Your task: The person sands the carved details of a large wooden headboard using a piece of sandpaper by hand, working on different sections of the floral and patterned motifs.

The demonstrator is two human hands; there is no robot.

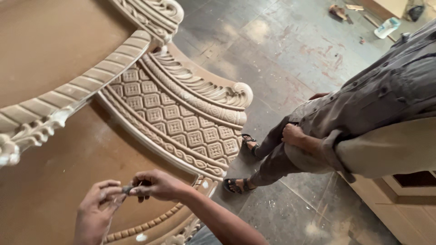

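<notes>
My left hand (96, 209) and my right hand (156, 185) meet low in the view, above a large carved wooden panel (181, 120). Between their fingertips they pinch a small dark grey piece (127, 189), too small to tell what it is. The panel has a lattice of carved squares, rope and scroll borders, and a ribbed curved rail (91, 77). White filler spots (141, 237) sit on the beaded border near my hands.
Another person (363, 113) in grey clothes and sandals leans at the right, a hand on the knee, beside a pale wooden cabinet (399, 204). The grey tiled floor (281, 54) is dusty, with a plastic bottle (387, 27) and scraps far off.
</notes>
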